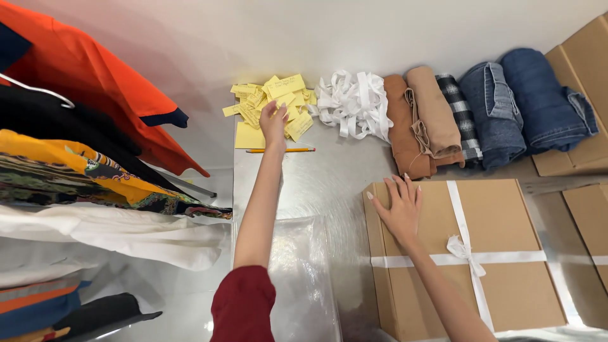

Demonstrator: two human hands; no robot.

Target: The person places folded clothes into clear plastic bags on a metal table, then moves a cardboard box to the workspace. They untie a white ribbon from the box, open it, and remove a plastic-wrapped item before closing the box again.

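Two bare hands are yours, both stretched over a shiny metal table [329, 183]. Your left hand [274, 120] reaches far forward, fingers curled down onto a loose heap of yellow paper slips [272, 101]; whether a slip is already pinched between them cannot be told. Just nearer you than that hand lies a yellow pencil [280, 150], apart from your fingers. Your right hand [401, 209] lies flat, fingers spread, pressing on the near-left corner of a brown cardboard box [506, 278], which is tied crosswise with white ribbon [464, 250] knotted in a bow.

You seem to be picking a slip while steadying the tied box; lifting one slip calls for a light fingertip pinch.

Right of your left hand sits a tangle of white ribbon pieces [351, 104], then rolled garments [487, 111] in tan, plaid and denim. Beyond your right hand, more plain cardboard boxes [586, 63] stand at the edge. Left of your left arm, hung clothes [82, 152] crowd in.
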